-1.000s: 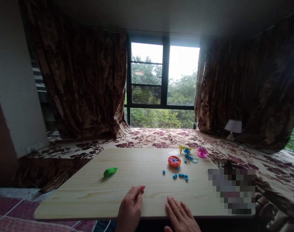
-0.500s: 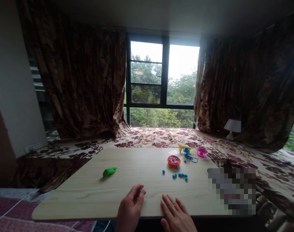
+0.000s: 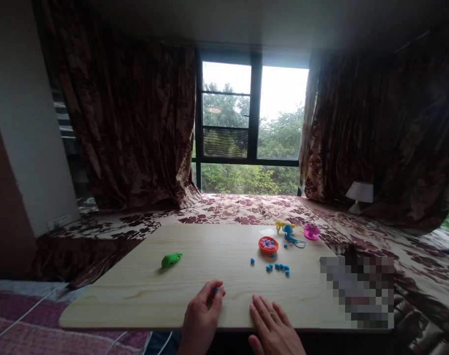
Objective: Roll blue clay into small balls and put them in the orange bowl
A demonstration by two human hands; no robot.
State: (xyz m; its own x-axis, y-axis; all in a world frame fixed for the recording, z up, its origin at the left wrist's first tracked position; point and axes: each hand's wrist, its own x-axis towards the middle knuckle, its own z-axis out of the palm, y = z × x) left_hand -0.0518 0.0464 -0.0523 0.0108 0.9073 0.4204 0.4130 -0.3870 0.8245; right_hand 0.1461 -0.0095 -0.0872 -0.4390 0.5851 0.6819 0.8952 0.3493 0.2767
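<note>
My left hand [image 3: 202, 315] rests at the near edge of the light wooden board [image 3: 143, 291], its fingers pinched on a small blue bead [image 3: 217, 289]. Beside it, my right hand [image 3: 272, 328] lies flat on the board with fingers stretched out, holding nothing. Farther out sit several loose blue beads [image 3: 278, 266] and an orange dish [image 3: 268, 244] with pink and blue beads in it. A green toy piece [image 3: 171, 259] lies on the board to the left.
A blue and yellow toy with a cord [image 3: 289, 230] and a pink dish [image 3: 311, 230] sit near the board's far right corner. Floral bedding [image 3: 239, 209] surrounds the board. A small white lamp [image 3: 359, 195] stands at the right. Window and curtains lie behind.
My left fingers closed on a blue bead near the board's front edge. My right hand slid a little left. The view shifted slightly.
</note>
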